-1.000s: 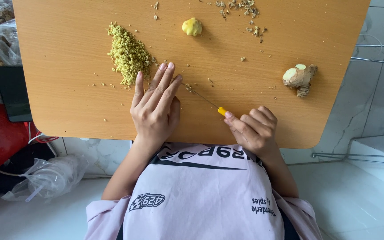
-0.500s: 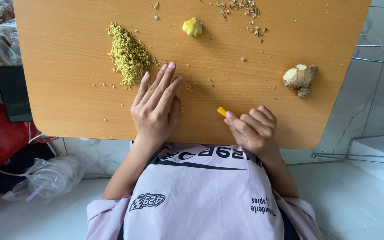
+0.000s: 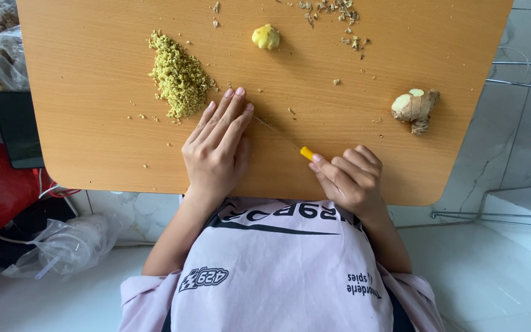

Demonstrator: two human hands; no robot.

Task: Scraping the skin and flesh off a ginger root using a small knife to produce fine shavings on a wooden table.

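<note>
Right hand [image 3: 348,178] closed around knife [image 3: 305,152] at counter [image 3: 93,135] near edge; left hand [image 3: 216,147] flat, open, beside minced ginger [image 3: 178,77]. Best keeping fingertips clear of blade, sweeping bits toward pile.

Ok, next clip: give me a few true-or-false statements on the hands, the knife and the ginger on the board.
1. The right hand grips a yellow-handled knife. True.
2. The left hand lies flat on the wooden board. True.
3. The minced ginger pile lies right of the knife. False: it lies left, beside the left hand.
4. The ginger root is in the left hand. False: it lies alone near the board's right edge.
</note>
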